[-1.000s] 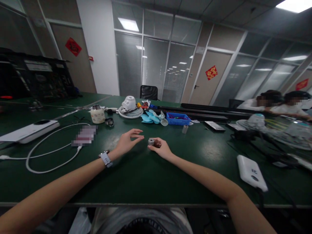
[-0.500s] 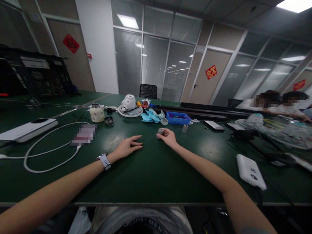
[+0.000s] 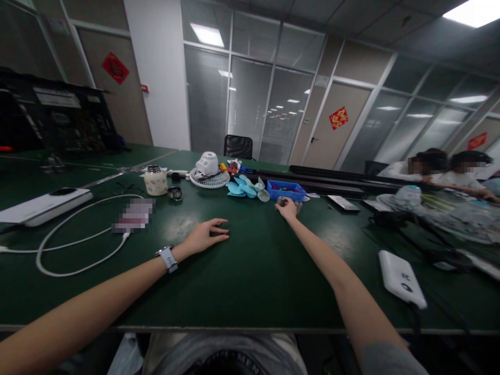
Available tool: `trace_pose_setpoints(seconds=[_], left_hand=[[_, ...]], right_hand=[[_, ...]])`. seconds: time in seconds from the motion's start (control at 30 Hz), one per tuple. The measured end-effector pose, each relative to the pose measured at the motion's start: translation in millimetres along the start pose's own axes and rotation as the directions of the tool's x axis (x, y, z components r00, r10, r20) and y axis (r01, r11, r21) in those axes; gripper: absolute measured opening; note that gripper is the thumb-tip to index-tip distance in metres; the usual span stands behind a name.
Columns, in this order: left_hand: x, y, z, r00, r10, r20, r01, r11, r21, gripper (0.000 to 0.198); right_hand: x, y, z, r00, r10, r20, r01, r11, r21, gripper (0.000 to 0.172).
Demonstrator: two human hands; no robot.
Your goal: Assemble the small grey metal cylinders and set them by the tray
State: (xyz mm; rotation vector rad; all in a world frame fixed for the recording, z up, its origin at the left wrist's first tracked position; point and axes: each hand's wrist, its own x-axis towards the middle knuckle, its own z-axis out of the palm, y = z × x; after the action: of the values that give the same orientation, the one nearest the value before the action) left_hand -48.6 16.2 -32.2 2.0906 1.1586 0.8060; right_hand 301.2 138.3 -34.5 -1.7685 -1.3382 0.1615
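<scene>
My right hand is closed on a small grey metal cylinder, held between thumb and fingers in front of a blue plastic basket. A second grey cylinder stands just to the right, partly hidden by that hand. On the green table, my left hand rests with fingers apart and holds nothing; a watch is on its wrist. Light-blue fan blades lie left of the basket. Farther left is a white fan with its round grille face down.
A patterned jar, its black lid, a phone and a looped white cable lie on the left. At right are a white power bank, black cables and bagged parts. Long black bars lie behind. Two people sit far right.
My right hand has carried the grey cylinder away from me and to the right, bringing it beside the second cylinder. My left hand has stayed in place.
</scene>
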Motion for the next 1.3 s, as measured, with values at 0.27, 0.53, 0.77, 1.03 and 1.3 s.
trace_pose_setpoints(seconds=[0.27, 0.53, 0.77, 1.03, 1.3], left_hand=[[-0.2, 4.7, -0.7, 0.992, -0.062, -0.114, 0.049, 0.992, -0.114, 0.060], [5.8, -9.3, -4.9, 0.868, -0.268, -0.417, 0.184, 0.955, -0.231, 0.043], [4.5, -3.6, -4.5, 0.893, -0.249, -0.376, 0.201, 0.966, -0.162, 0.040], [5.3, -4.0, -3.1, 0.899, -0.254, -0.355, 0.186, 0.959, -0.215, 0.038], [5.5, -4.2, -1.5, 0.896, -0.249, -0.367, 0.169, 0.957, -0.235, 0.035]], right_hand=[[-98.5, -70.2, -5.0, 0.774, -0.614, 0.157, 0.596, 0.789, 0.146, 0.046], [-153.7, -103.4, 30.7, 0.569, -0.683, 0.458, 0.655, 0.713, 0.250, 0.022], [-53.4, -83.2, -12.2, 0.822, -0.555, 0.126, 0.563, 0.826, -0.034, 0.023], [34.3, -25.5, -48.0, 0.987, -0.163, -0.010, 0.145, 0.902, -0.408, 0.032], [32.5, -12.7, -30.8, 0.994, -0.107, 0.007, 0.102, 0.923, -0.371, 0.034]])
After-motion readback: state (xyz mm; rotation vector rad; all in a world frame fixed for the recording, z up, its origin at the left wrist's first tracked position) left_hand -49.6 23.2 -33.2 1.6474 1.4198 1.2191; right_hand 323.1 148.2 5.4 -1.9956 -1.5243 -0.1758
